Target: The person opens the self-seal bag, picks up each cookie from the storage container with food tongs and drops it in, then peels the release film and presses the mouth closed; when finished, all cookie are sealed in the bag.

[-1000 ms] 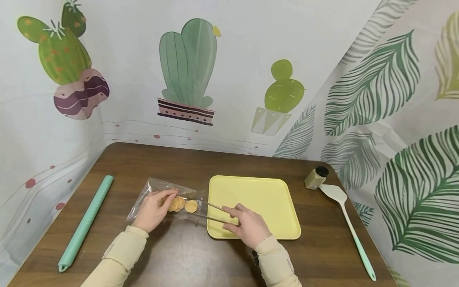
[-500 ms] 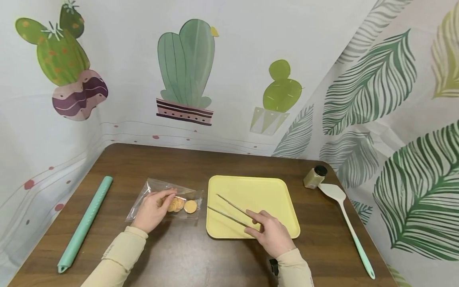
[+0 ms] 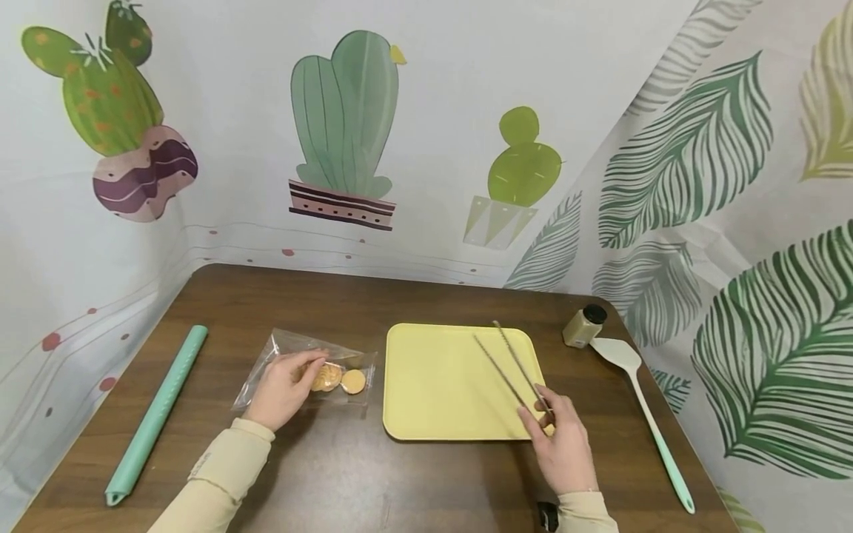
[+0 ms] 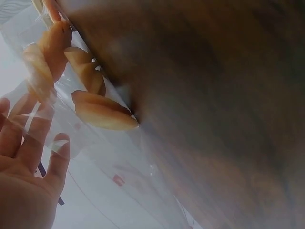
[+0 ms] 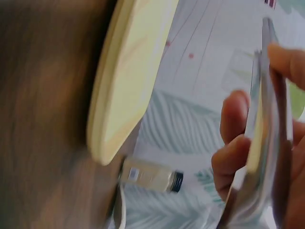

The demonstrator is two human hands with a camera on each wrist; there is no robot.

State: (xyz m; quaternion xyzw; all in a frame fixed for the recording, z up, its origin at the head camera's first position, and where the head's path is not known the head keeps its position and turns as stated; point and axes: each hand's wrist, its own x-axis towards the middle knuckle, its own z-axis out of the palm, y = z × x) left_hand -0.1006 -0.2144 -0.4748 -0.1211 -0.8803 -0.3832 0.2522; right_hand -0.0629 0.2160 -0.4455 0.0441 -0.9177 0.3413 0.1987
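Observation:
My left hand (image 3: 280, 389) pinches the clear plastic bag (image 3: 285, 344) lying at the table's left middle. Inside the bag are several round cookies (image 3: 354, 382), a patterned group near my fingertips and a plain one to their right. Close up in the left wrist view, the cookies (image 4: 102, 112) show through the film, with my fingers (image 4: 35, 136) behind it. My right hand (image 3: 565, 451) holds metal tongs (image 3: 500, 371) between thumb and fingers. The tongs' arms stand apart over the right part of the yellow tray (image 3: 433, 385), tips pointing away from me, nothing between them.
A mint-green rolling pin-like rod (image 3: 158, 414) lies along the left side. At the back right stands a jar (image 3: 581, 329) with a black lid, touching or close to a spatula (image 3: 649, 414) with a pale blade. A printed cloth hangs behind the table.
My right hand has drawn the tongs rightward, away from the bag and over the tray. Their tips have swung from pointing left to pointing away. My left hand stays on the bag.

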